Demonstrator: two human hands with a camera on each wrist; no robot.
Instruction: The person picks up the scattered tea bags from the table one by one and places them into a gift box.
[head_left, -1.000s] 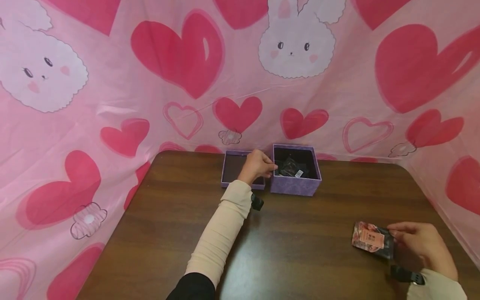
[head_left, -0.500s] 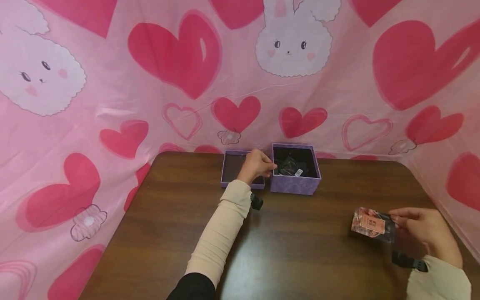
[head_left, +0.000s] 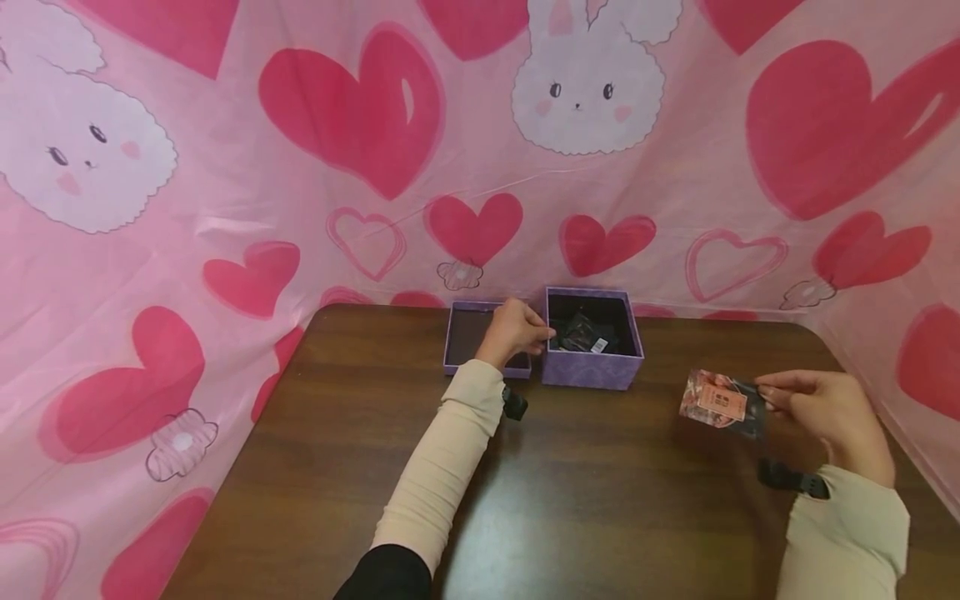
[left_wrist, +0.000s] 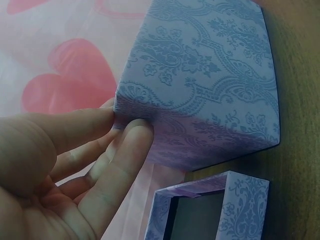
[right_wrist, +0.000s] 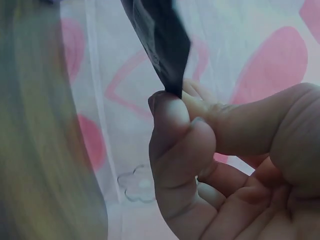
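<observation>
My left hand [head_left: 516, 332] pinches the left wall of a purple patterned box [head_left: 592, 369], thumb and fingers on either side of its rim in the left wrist view. Inside the box lie dark glossy packets [head_left: 579, 332], one with a white barcode label. Out to the right, my right hand [head_left: 832, 412] pinches a flat packet [head_left: 722, 403] by its dark edge between thumb and fingers. The packet has a reddish picture and an orange label, and hangs above the table. In the right wrist view only a dark strip of the packet [right_wrist: 162, 42] shows.
The purple box lid [head_left: 465, 337] lies inside up, left of the box and partly under my left hand. A brown wooden table [head_left: 600, 500] carries everything. Pink cloth [head_left: 480, 167] with hearts and rabbits hangs right behind the table's back edge and along both sides.
My right hand has lifted the packet and carried it away from me across the table, slightly leftward, toward the box. My left hand has kept its place on the box rim.
</observation>
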